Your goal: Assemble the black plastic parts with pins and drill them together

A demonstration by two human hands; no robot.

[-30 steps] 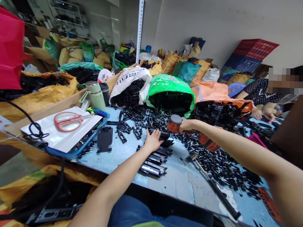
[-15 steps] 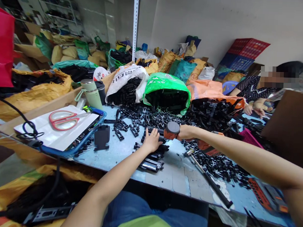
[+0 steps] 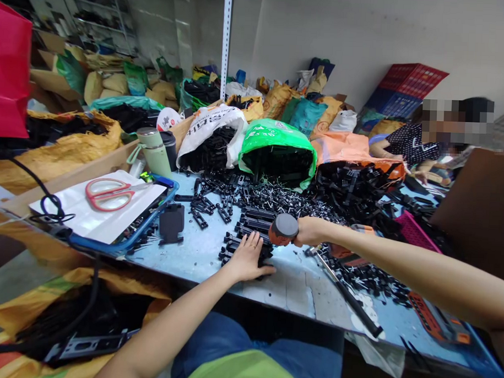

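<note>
My right hand point(image 3: 310, 231) is wrapped round an orange and black power tool point(image 3: 284, 229), whose round dark end faces me over the row of black parts. My left hand point(image 3: 248, 259) lies with spread fingers on the near part of that row of long black parts point(image 3: 257, 214). The tool's tip is hidden. To the right of the row, a hammer point(image 3: 347, 294) with a black handle lies on the blue table point(image 3: 183, 264). Loose screws with black pieces point(image 3: 368, 276) are heaped beside it.
White, green point(image 3: 278, 136) and orange sacks of black parts line the table's back. Scissors point(image 3: 109, 195) rest on paper over a blue tray at left, near a green bottle point(image 3: 154, 152). Another person sits at far right, behind a cardboard sheet point(image 3: 474, 208).
My left hand has moved toward me along the row, uncovering parts farther back. My right hand and the power tool have shifted slightly nearer. The other person's hands have drawn back.
</note>
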